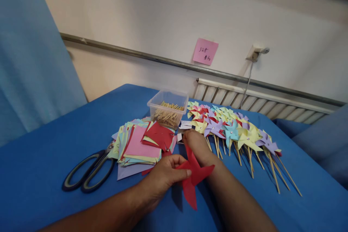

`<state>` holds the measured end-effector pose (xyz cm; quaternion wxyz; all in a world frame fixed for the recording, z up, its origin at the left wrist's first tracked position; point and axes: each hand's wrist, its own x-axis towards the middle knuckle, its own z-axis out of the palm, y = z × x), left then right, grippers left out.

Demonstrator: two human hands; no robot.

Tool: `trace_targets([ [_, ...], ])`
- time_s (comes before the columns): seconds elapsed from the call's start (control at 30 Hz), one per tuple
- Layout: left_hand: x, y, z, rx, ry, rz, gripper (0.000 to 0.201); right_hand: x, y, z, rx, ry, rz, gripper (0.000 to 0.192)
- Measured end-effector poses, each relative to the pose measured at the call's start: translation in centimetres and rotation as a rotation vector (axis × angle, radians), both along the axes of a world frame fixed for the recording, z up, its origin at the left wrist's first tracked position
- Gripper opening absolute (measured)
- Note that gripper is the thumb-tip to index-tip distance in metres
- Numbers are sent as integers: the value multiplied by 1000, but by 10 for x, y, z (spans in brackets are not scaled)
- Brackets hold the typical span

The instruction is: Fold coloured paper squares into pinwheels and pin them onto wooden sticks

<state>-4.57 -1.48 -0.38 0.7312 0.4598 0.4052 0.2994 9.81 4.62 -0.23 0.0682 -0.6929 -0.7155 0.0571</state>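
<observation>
Left grip [169, 169]: pinching red paper pinwheel [194, 174] | right grip [195, 142]: beside small box [179, 137] (mostly hidden, cannot tell its hold)

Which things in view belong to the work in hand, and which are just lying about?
Likely part of the work:
red paper pinwheel, in the left hand
paper stack
thin sticks in the clear box
mounted pinwheels
small white items beside the right hand
scissors, untouched

Seemingly just surroundings:
pink wall note
plug
radiator
blue curtain
</observation>
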Motion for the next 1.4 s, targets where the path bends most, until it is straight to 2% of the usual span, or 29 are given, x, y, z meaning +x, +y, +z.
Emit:
trace_targets([
  [0.33, 1, 1, 0, 17, 14, -4, 18, -2, 7, -2, -8, -9, -23, 32],
  [0.67, 2, 1, 2, -10, 7, -4, 17, 5, 4, 8, -52, 25, 51, 24],
  [0.97, 3, 3, 1, -39, 16, -8, 24, 2, 3, 3, -13, 5, 20, 30],
  [1.17, 1, 9, -5, -55, 23, -69, 27, 5, 3, 0, 17, 84, 32, 25],
  [1.4, 1, 8, -6, -52, 18, -61, 28, 11, 5, -10, 72, 239, -24, 22],
])
